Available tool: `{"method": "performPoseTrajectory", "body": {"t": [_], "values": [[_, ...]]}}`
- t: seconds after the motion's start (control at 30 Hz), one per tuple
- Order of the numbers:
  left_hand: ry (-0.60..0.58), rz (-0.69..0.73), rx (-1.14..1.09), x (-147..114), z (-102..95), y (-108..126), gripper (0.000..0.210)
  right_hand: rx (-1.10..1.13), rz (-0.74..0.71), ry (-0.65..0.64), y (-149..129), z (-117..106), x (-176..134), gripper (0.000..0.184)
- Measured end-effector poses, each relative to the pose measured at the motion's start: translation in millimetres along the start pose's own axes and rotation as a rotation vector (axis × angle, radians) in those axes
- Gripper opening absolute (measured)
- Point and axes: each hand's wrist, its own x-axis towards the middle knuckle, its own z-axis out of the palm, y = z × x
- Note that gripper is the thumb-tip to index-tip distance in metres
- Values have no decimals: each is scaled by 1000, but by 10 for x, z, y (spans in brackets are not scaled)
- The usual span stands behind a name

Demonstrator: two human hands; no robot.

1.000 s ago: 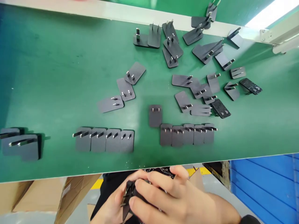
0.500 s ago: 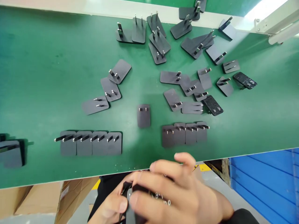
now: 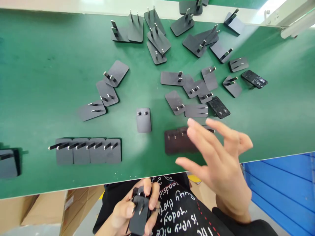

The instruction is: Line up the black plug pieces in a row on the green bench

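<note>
Below the table's front edge, my left hand (image 3: 123,211) is closed around a small stack of dark plug plates with metal pins; the front plate (image 3: 138,216) faces up, and how many lie behind it is unclear. My right hand (image 3: 219,160) is raised with its fingers spread, holding nothing. It hovers over the right row of plug plates (image 3: 173,144) and hides part of that row; whether a fingertip touches one I cannot tell. A single plug plate (image 3: 144,124) lies pins up in the middle of the table, left of my right hand.
On the green table (image 3: 44,75), a neat row of plug plates (image 3: 81,154) is at the left front. Loose plug plates (image 3: 174,101) are scattered at the right and back, two glossy side up. Cardboard boxes (image 3: 46,209) and a blue surface (image 3: 280,186) are below the edge.
My right hand has left the stack in my left hand and moved up and right over the table, fingers spreading. The stack stays in my left hand. The view has shifted slightly.
</note>
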Motion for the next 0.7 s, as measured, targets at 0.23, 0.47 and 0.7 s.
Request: {"method": "performPoseTrajectory", "body": {"t": [0.23,0.47,0.7], "values": [[-15,-47,-147,107,36,-11,24,-59,17,-33,191,84,62,39],[27,-134,-276,11,-65,-30,18,-2,-52,-133,137,12,-70,54],[137,-140,-207,18,44,15,22,58,-111,-74,48,-24,-157,31]]}}
